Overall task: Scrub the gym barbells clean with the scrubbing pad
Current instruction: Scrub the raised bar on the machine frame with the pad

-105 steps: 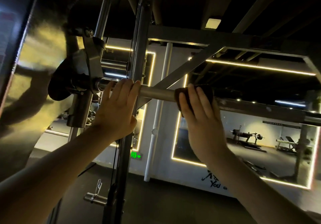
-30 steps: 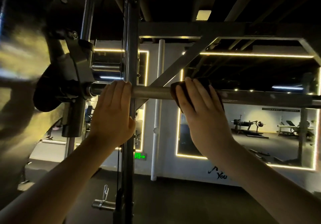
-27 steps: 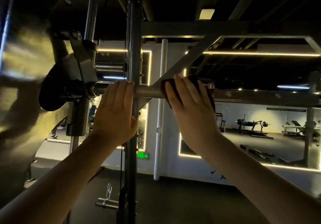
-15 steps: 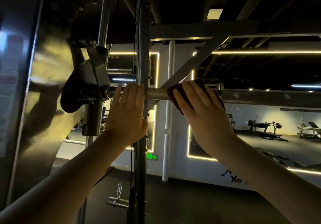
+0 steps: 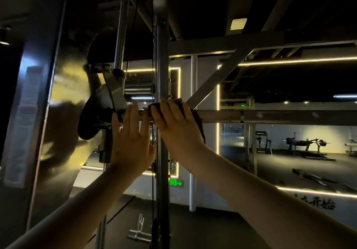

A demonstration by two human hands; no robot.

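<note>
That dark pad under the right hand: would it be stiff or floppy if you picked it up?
Probably floppy: the scrubbing pad bends over the barbell under the right hand, and its edge hangs down below. It is likely light, since draped fingers alone seem to hold it there. How slippery it is can't be judged.

Left hand (image 5: 131, 140) raised, fingers straight, right hand (image 5: 178, 128) beside it, fingers curled forward

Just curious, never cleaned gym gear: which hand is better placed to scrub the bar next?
The right hand: it wraps the scrubbing pad over the barbell. The left hand holds no pad and only rests against the bar.
</note>
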